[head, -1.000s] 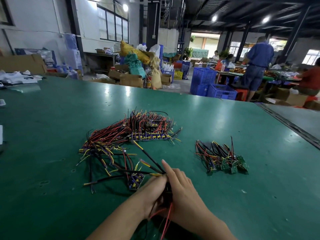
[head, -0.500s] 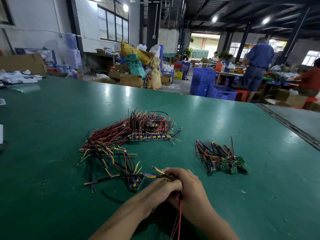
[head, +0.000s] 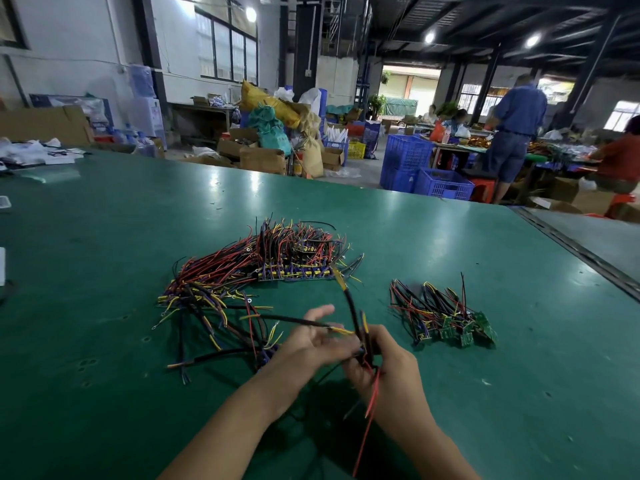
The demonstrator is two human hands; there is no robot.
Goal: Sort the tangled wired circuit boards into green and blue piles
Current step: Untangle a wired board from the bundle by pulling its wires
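A large tangle of blue circuit boards (head: 294, 271) with red, black and yellow wires lies mid-table, its wires trailing left and toward me. A smaller pile of green circuit boards (head: 457, 329) sits to the right. My right hand (head: 381, 362) grips a wired board (head: 363, 344) just above the table; its black wires stick up and red wires hang down. The board's colour is hidden. My left hand (head: 311, 341) touches the same wires, fingers spread, index finger raised.
The green table (head: 104, 271) ends in a metal-edged seam (head: 571, 244) at the right. Papers and bags (head: 38, 154) lie at the far left corner. Beyond the table are blue crates (head: 426, 174), cardboard boxes and people working at other benches.
Both hands have lifted and parted slightly. The left fingers have gone from closed to spread, and the held board's black wires now stand upright, pulled away from the loose tangle.
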